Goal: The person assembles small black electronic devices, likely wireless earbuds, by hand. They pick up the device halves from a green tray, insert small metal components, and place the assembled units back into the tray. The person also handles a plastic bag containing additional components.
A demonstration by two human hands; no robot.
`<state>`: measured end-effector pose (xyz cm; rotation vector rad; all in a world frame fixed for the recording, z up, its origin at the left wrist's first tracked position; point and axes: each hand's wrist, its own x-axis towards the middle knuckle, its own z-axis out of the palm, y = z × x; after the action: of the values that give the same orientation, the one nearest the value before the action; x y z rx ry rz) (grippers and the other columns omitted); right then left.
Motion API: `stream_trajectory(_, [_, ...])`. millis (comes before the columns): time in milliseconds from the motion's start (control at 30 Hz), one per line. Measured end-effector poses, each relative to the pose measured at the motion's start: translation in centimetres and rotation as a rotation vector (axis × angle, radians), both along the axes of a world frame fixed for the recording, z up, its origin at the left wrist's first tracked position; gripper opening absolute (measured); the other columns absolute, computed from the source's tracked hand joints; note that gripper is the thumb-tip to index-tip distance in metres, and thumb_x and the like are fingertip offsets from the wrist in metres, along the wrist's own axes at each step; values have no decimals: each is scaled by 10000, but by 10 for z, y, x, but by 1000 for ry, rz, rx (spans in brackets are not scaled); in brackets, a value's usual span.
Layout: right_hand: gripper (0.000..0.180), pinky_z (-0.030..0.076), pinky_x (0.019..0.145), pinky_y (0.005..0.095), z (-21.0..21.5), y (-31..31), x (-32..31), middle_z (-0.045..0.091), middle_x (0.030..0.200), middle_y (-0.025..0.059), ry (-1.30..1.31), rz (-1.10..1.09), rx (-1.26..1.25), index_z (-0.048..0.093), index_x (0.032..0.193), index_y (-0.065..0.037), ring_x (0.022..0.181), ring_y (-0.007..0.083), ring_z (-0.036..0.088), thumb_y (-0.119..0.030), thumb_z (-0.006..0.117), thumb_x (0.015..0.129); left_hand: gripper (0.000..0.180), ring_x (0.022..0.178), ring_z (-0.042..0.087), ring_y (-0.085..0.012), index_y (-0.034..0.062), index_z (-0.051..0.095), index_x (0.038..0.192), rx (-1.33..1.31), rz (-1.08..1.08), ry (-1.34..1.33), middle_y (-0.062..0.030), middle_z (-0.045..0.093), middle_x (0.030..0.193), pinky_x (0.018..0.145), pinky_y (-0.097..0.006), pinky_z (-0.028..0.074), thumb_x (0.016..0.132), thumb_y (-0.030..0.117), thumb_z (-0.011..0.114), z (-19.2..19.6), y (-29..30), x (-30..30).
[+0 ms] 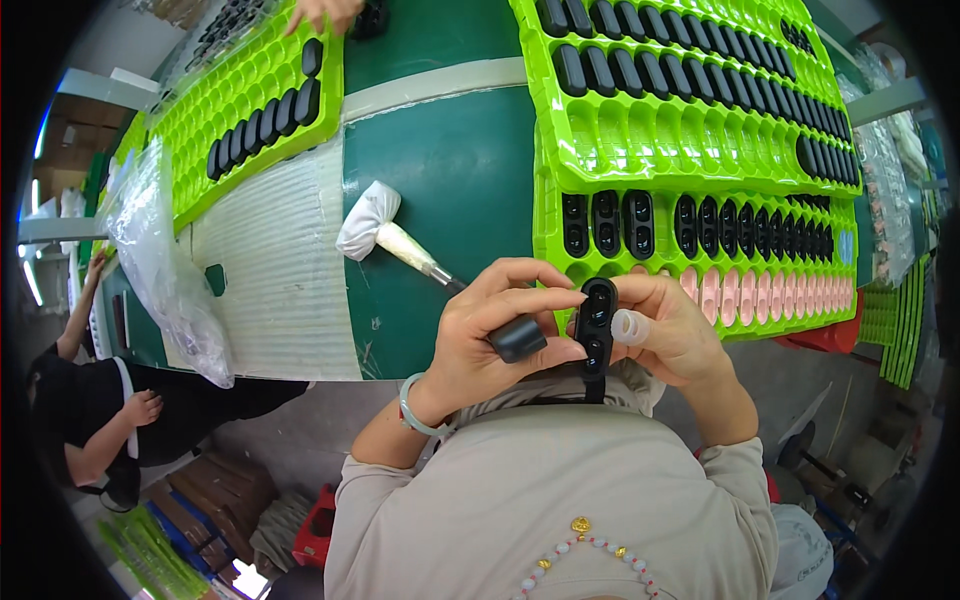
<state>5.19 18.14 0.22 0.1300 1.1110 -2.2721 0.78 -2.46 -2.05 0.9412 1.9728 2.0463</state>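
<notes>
A black oblong case part (pixel 597 320) with two glossy round hollows is upright in front of my chest. My right hand (pixel 672 325) grips its right side. At that thumb sits a short translucent white sleeve (pixel 630 327); whether worn or pinched, I cannot tell. My left hand (pixel 500 315) is closed around a hammer-like tool (pixel 400 245), its finger and thumb tips at the case part's left side. The tool's head is wrapped in white cloth and points far left over the table; its black handle end shows below my fingers.
Green trays at the right hold black oblong shells (pixel 625 72), black case parts (pixel 638 225) and pink parts (pixel 746 298). Another green tray (pixel 225 115) lies at far left, with a person's hand (pixel 325 14) above it. Clear plastic film (pixel 165 270) hangs at the left table edge, near another person (pixel 100 415).
</notes>
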Motion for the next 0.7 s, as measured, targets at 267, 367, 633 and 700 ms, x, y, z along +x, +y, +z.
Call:
stream_trajectory(267, [375,558,734,300,1,-10,7,614,1043,104,-32,-37,-20,536,1172,49,903,168,624,-199,591,896,385,736,618,-123,56,676,1012,87,2,-47,-103,581,1030,648,-228,541,658,114,816,-6,-2,4])
stream_trajectory(367, [370,554,741,295,-1,-13,9,612,1043,102,-5,-39,-10,548,1161,47,893,162,620,-204,598,894,389,770,618,-134,42,677,999,114,-13,-25,-110,580,1027,662,-234,545,646,112,824,-15,-4,4])
stream_trajectory(633, [353,532,747,280,-4,-15,14,628,1008,90,8,-46,13,565,1144,41,878,147,616,-199,610,888,409,806,606,-158,25,680,979,156,6,-78,-119,582,1007,666,-242,533,617,126,843,-15,-3,12])
stream_trajectory(700, [359,528,753,281,-5,-17,16,630,1002,90,-9,-47,8,562,1146,42,873,147,617,-200,613,886,417,808,606,-162,27,682,973,143,19,-28,-121,584,1001,664,-248,529,609,139,850,-18,-4,13])
